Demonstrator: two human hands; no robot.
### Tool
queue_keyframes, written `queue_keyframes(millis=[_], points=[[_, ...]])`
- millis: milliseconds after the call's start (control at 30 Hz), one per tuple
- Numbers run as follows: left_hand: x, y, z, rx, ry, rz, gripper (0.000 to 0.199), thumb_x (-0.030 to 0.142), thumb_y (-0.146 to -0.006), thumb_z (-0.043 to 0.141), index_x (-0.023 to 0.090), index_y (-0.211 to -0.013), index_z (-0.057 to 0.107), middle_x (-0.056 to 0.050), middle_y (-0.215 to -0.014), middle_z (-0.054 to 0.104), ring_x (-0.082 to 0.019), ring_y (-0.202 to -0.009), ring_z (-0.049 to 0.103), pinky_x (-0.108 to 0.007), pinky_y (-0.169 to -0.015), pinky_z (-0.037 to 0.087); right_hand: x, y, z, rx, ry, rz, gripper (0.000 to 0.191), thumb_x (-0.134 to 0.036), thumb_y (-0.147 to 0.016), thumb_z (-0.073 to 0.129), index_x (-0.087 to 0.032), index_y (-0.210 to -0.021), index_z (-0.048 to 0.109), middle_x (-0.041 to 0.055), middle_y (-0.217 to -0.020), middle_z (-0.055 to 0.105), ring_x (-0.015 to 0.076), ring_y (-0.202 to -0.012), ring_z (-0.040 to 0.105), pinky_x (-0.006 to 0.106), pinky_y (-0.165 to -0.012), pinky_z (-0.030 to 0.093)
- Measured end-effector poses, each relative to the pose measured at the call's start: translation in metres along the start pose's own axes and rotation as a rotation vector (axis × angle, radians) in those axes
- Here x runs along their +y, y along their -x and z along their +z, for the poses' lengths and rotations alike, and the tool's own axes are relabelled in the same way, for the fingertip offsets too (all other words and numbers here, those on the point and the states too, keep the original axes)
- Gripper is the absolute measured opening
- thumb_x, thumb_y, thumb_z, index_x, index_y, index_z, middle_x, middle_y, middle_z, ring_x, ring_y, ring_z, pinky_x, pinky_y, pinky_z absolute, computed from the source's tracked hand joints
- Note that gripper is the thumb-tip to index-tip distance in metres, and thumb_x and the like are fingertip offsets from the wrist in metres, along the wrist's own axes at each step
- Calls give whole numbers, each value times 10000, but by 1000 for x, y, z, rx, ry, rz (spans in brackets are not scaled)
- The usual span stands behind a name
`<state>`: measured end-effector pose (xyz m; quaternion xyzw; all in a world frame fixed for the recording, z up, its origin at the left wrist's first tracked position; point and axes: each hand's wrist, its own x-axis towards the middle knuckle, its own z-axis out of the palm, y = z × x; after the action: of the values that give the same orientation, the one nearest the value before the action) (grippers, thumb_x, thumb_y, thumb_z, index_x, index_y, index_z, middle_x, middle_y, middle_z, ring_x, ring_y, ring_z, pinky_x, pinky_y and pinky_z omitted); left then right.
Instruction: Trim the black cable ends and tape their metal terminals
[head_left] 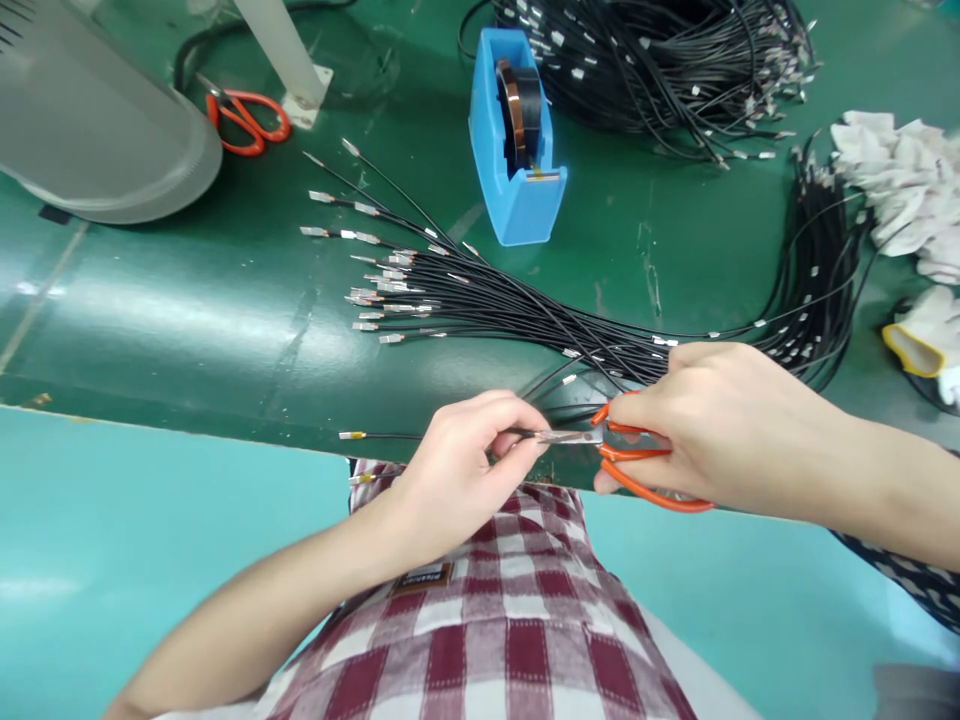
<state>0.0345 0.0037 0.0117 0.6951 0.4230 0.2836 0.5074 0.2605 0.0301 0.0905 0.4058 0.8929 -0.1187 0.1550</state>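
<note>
My left hand [480, 450] pinches a thin black cable [397, 436] between thumb and fingers at the table's front edge. The cable's far end, to the left, carries a connector with a yellow band. Orange-handled scissors [637, 465] are in my right hand [705, 420], its fingers in and around the handles. Their blades point left and reach the cable right at my left fingertips; I cannot tell whether they are cutting it. A second yellow-banded cable end [367, 479] hangs over the edge below. Just beyond both hands lies a bundle of black cables [510, 300] with silvery connectors.
A blue tape dispenser [517, 140] stands behind the bundle. Farther back is a large heap of black cables [660, 70]. Another pair of orange scissors [247, 120] lies by a grey machine housing [105, 110]. White gloves [907, 190] are piled at the right.
</note>
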Motion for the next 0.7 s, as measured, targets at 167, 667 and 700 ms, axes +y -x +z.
queue_keyframes(millis=[167, 667, 700], points=[[0, 2, 1, 31, -2, 13, 110, 93, -875, 627, 166, -845, 704, 41, -675, 551, -66, -569, 464, -178, -525, 359, -1, -2, 1, -45, 23, 14, 338, -349, -826, 661, -209, -539, 552, 1, -439, 528, 132, -445, 353, 303, -563, 181], [-10, -4, -6, 171, 647, -231, 103, 265, -879, 684, 164, -860, 666, 7, -693, 640, -110, -626, 576, -258, -677, 512, 72, -17, 17, 194, -366, 501, 515, -635, -931, 484, -169, -772, 635, 33, -592, 626, 132, -514, 511, 256, -521, 287], [-13, -4, -7, 192, 720, -241, 129, 292, -881, 689, 167, -870, 659, 9, -683, 643, -118, -636, 592, -286, -727, 531, 82, -19, 17, 212, -185, 562, 527, -641, -929, 482, -157, -827, 664, 77, -647, 658, 154, -544, 544, 275, -533, 272]])
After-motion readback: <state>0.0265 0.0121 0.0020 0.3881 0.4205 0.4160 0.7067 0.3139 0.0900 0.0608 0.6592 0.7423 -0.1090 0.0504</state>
